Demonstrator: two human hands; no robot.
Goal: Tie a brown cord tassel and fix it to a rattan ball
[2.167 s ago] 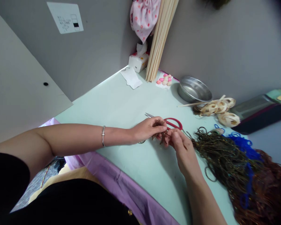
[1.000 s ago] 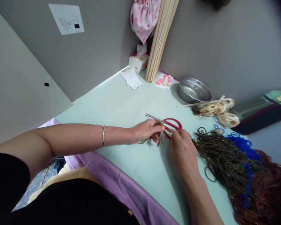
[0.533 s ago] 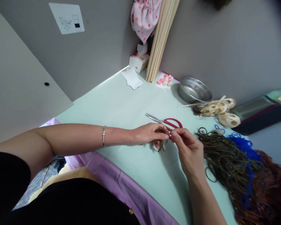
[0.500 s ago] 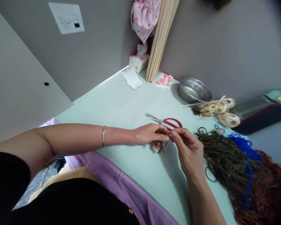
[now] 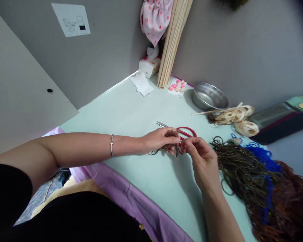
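Note:
My left hand [image 5: 158,140] is closed around a small bundle of brown yarn [image 5: 172,133], and loose strands hang below its fingers. Close by on the right, my right hand [image 5: 200,151] pinches with thumb and forefinger at the edge of the bundle; what lies between those fingertips is too small to make out. Just behind both hands lie red-handled scissors [image 5: 188,128], their blades pointing left and partly covered by my left hand. A large heap of dark olive yarn [image 5: 238,164] spreads to the right of my right hand.
Blue yarn [image 5: 261,154] and reddish-brown yarn [image 5: 290,198] lie in the heap. Behind stand a metal bowl [image 5: 209,96], pale coiled strips [image 5: 236,116], pink and cream pieces [image 5: 177,86], wooden slats [image 5: 173,50] and a tissue pack [image 5: 148,67]. A dark case [image 5: 285,122] sits far right.
My left hand has shifted slightly up and left and turned with the brown yarn, covering more of the scissors. My right hand has barely moved, still pinching.

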